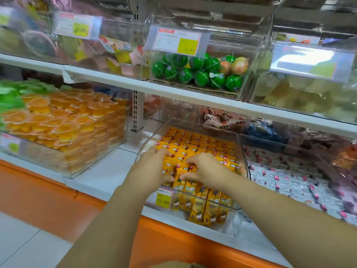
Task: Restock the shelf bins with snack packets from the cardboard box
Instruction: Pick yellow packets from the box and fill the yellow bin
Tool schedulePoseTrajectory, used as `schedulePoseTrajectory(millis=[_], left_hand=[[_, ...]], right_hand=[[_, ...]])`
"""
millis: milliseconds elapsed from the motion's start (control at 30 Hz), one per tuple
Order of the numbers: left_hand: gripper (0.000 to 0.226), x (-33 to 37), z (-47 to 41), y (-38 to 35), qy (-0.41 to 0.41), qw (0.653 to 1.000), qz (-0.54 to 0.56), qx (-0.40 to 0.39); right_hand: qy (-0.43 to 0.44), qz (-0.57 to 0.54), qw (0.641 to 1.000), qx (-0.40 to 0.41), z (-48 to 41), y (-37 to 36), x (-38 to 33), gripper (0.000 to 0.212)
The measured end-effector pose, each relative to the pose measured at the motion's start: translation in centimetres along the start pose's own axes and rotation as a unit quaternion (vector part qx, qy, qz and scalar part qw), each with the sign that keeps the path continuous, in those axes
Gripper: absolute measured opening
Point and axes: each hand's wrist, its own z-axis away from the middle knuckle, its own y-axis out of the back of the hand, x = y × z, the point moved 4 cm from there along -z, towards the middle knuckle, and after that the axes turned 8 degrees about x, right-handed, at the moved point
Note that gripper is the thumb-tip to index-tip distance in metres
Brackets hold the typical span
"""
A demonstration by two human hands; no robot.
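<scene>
Shop shelf [100, 176], lower tier, with a clear bin [147, 141] full of yellow snack packets [202, 146].
I see my left hand [152, 167] and right hand [204, 167] close together, both pinching packets at the bin's front.

The left hand [152, 168] and right hand [205, 167] hide the yellow packets [195, 187] they grip, so their number is unclear. The cardboard box [173, 265] is only a sliver at the bottom edge. The upper-left bins [38, 35] are blurred, and the price label [176, 41] is unreadable
</scene>
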Motion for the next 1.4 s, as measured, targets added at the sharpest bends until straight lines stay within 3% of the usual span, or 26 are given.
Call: schedulePoseTrajectory(millis=[433,600,667,800,1000,1400], left_hand=[[0.061,-0.3,-0.5,-0.4,0.010,0.998,-0.046,-0.048],[0.059,-0.6,-0.6,-0.3,0.004,0.998,-0.044,-0.044],[0.058,-0.7,-0.6,-0.4,0.004,0.998,-0.047,-0.045],[0.057,-0.6,-0.6,-0.4,0.005,0.998,-0.047,-0.045],[0.057,-0.6,-0.5,-0.3,0.002,0.998,-0.038,-0.046],[0.057,-0.7,-0.5,-0.5,0.003,0.998,-0.035,-0.049]], right_hand=[[-0.088,0.074,0.993,-0.005,-0.2,-0.3,-1.1,0.045],[-0.068,0.045,0.996,0.042,-0.2,0.5,-1.4,0.025],[-0.061,0.036,0.997,0.008,-0.1,0.5,-1.4,0.020],[-0.065,0.055,0.996,-0.034,0.2,-0.7,-1.6,0.044],[-0.106,-0.005,0.994,0.004,0.0,0.9,-1.6,0.049],[-0.098,0.127,0.983,-0.090,-1.4,-0.1,-3.2,0.045]])
